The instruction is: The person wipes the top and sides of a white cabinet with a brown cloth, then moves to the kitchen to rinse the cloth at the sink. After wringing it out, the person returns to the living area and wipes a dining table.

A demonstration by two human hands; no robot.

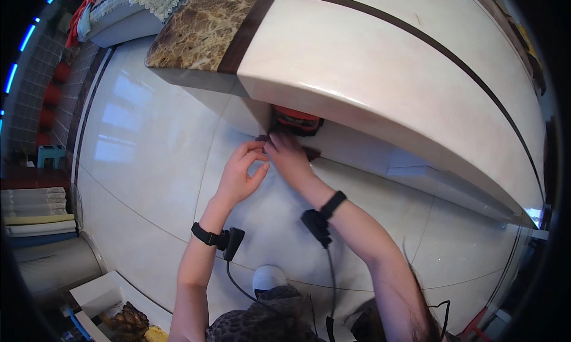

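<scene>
My right hand (290, 156) reaches in under the overhang of a large pale stone-topped table (339, 52). Beneath its palm and fingers is a dark cloth (313, 153), which shows on both sides of the hand. My left hand (243, 172) is just left of it, fingers curled and thumb apart. Its fingertips meet the right hand and the edge of the cloth; whether they pinch the cloth is unclear. Just beyond the right hand, a red and black object (298, 120) sits against the table's base, partly hidden by the tabletop.
A marbled brown inlay (205, 31) covers the table's left corner. Glossy tiles (147, 177) make up the floor. At lower left stands an open white box (100, 293) with things inside. Farther left are stacked folded items (38, 203) and a teal stool (51, 155). Cables (332, 279) hang from both wrist straps.
</scene>
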